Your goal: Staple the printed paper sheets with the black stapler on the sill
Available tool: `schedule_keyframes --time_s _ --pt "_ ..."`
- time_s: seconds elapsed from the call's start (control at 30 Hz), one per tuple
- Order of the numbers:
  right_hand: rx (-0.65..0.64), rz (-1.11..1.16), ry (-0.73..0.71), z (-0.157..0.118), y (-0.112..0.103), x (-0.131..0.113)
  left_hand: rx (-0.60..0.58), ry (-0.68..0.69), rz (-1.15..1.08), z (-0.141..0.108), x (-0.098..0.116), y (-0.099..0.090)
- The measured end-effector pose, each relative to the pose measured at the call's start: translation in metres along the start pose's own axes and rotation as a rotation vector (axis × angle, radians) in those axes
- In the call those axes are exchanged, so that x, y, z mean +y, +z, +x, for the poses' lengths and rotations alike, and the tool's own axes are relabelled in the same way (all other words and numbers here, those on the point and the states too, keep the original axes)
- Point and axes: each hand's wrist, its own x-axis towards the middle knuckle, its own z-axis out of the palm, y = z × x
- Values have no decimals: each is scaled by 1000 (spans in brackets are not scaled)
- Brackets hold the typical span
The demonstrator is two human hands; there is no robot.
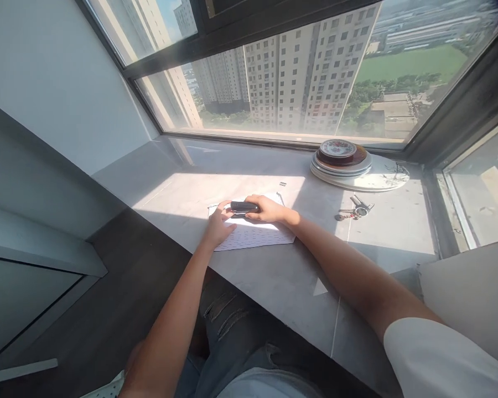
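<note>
A black stapler-like object [244, 207] lies over printed white paper [257, 236] on the sill. My right hand [268, 209] is wrapped round its right end, with the fingers closed on it. At its left end is my left hand [221, 225], the fingertips touching the object and the thumb spread over the sheet. What lies beneath the object is mostly hidden. Just beyond the paper are small dark pieces [283, 184], too small to name for certain.
The sill [249, 166] runs along a window. Stacked plates and round boards [340, 157] stand at its back right. Nearer, a metal item with keys [359, 210] lies in the sunlight. The sill's front edge borders my legs.
</note>
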Motion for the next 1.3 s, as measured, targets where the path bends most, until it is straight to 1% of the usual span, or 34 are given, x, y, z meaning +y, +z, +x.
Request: schedule_keyframes --time_s 0.07,0.13,0.2,0.27,0.3,0.37,0.43,0.6,0.9,1.13,1.2,1.3 --pt "7 -7 26 -1 -1 -2 -33 16 -35 2 -1 0" --pt "1 -29 43 0 -1 -5 -58 25 6 3 -11 -10" --pt "-19 -49 65 1 -1 -9 -11 15 141 5 -28 -26" --pt "-38 -62 99 1 -1 -12 95 2 299 6 -45 -40" --pt "-42 -67 116 1 -2 -12 125 3 367 6 -53 -44" --pt "-48 -70 138 1 -2 -13 146 18 458 6 -63 -48" --pt "-56 -63 135 0 -3 -13 148 33 496 5 -68 -46" --pt "-55 -52 126 -1 -2 -11 153 56 517 4 -70 -40" --pt "-30 -54 98 -1 1 -4 145 45 530 3 -69 -43" --pt "-5 -90 71 -3 1 -8 167 39 508 4 -69 -42" --pt "42 -124 61 -3 1 -13 168 39 516 4 -69 -42" --pt "169 -178 99 -4 3 -21 158 45 523 4 -70 -42"
